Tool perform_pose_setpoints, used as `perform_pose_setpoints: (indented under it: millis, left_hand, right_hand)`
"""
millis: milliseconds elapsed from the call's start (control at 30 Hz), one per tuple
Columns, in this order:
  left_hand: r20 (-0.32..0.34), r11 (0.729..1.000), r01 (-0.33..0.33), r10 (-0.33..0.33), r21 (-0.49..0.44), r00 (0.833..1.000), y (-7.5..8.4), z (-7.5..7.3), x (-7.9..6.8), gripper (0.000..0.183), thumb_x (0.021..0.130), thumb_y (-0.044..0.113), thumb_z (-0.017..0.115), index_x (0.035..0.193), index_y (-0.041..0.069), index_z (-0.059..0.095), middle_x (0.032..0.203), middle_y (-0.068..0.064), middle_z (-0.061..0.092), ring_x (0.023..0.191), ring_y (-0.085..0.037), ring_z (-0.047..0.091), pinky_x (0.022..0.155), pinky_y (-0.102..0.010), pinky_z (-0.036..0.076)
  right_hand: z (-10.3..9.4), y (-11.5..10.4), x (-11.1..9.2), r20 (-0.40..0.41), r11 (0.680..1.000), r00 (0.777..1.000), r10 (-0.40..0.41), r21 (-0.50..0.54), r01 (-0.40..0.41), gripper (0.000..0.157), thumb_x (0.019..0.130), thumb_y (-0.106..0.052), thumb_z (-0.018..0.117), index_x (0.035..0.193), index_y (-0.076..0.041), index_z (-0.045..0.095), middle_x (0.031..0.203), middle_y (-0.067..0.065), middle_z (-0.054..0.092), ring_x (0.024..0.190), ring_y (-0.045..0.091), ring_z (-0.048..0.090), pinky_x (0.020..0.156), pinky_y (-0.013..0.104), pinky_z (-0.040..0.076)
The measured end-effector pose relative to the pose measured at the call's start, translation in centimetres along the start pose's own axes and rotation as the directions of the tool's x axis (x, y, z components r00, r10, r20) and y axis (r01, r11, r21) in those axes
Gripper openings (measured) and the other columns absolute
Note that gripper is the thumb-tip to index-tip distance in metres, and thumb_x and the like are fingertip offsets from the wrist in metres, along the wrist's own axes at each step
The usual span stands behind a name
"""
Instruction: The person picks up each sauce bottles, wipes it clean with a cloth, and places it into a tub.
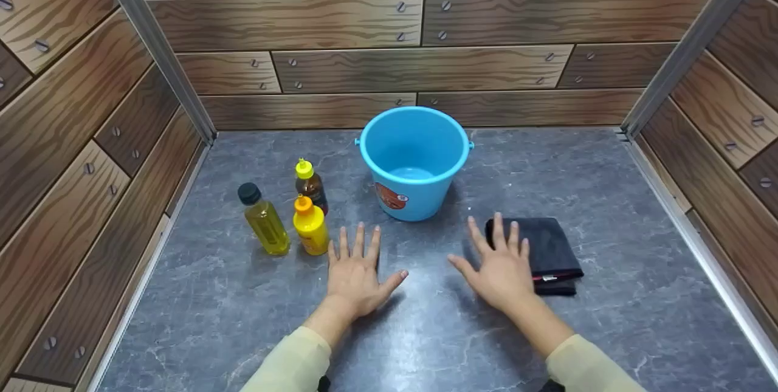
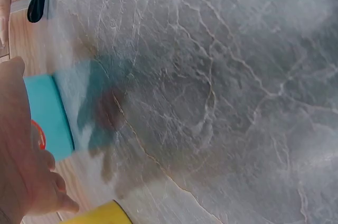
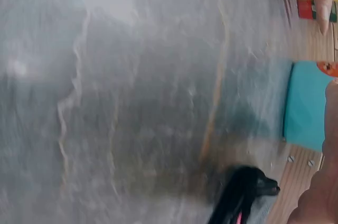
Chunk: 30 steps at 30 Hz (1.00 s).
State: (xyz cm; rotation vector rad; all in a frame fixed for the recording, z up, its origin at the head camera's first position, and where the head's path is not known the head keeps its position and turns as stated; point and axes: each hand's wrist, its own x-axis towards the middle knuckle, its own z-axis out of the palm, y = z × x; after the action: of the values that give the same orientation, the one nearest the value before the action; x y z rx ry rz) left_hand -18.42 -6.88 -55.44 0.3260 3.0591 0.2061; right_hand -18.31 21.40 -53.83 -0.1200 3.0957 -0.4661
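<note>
My left hand is spread with straight fingers over the grey tabletop, holding nothing. Its fingertips are nearest a yellow squeeze bottle with an orange cap. My right hand, fingers also spread, hovers beside a folded black cloth-like item with a small red strip and metal piece at its edge; whether they touch I cannot tell. Beyond both hands a light blue bucket stands upright with its mouth up. The left wrist view shows part of the bucket past the hand.
Left of the yellow bottle stands a black-capped bottle of yellowish liquid. Behind it is a brown bottle with a yellow cap. Wood-patterned walls enclose the grey marbled tabletop at the back and both sides.
</note>
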Motion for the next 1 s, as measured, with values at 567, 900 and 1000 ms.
perform_pose_setpoints:
  millis: [567, 900, 1000]
  left_hand:
    - [-0.004, 1.000, 0.003, -0.003, -0.002, 1.000, 0.0, -0.4, -0.1, 0.104, 0.095, 0.088, 0.035, 0.171, 0.020, 0.019, 0.175, -0.017, 0.016, 0.158, -0.052, 0.011, 0.123, -0.069, 0.016]
    - [-0.022, 1.000, -0.006, 0.006, 0.001, 1.000, -0.1, -0.1, -0.1, 0.103, 0.095, 0.087, 0.036, 0.171, 0.019, 0.020, 0.175, -0.018, 0.018, 0.157, -0.053, 0.014, 0.123, -0.069, 0.017]
    - [-0.026, 1.000, -0.009, 0.009, -0.001, 1.000, -0.2, 0.0, -0.1, 0.103, 0.095, 0.087, 0.036, 0.171, 0.019, 0.021, 0.175, -0.018, 0.019, 0.157, -0.054, 0.015, 0.122, -0.070, 0.018]
  right_hand:
    - [-6.9, 4.8, 3.4, 0.301, 0.976, 0.947, 0.110, 0.147, -0.160, 0.113, 0.087, -0.050, 0.087, 0.168, -0.006, 0.022, 0.161, 0.050, 0.003, 0.144, 0.072, 0.013, 0.112, 0.078, 0.027]
    - [-8.1, 6.7, 5.0, 0.438, 0.991, 0.892, 0.111, 0.013, -0.130, 0.126, 0.076, -0.033, 0.099, 0.167, 0.000, 0.018, 0.151, 0.059, 0.006, 0.141, 0.075, 0.013, 0.111, 0.079, 0.027]
    - [-7.6, 6.9, 5.1, 0.455, 0.991, 0.882, 0.122, -0.003, -0.136, 0.127, 0.076, -0.036, 0.098, 0.167, 0.000, 0.016, 0.147, 0.062, 0.000, 0.139, 0.077, 0.014, 0.110, 0.081, 0.026]
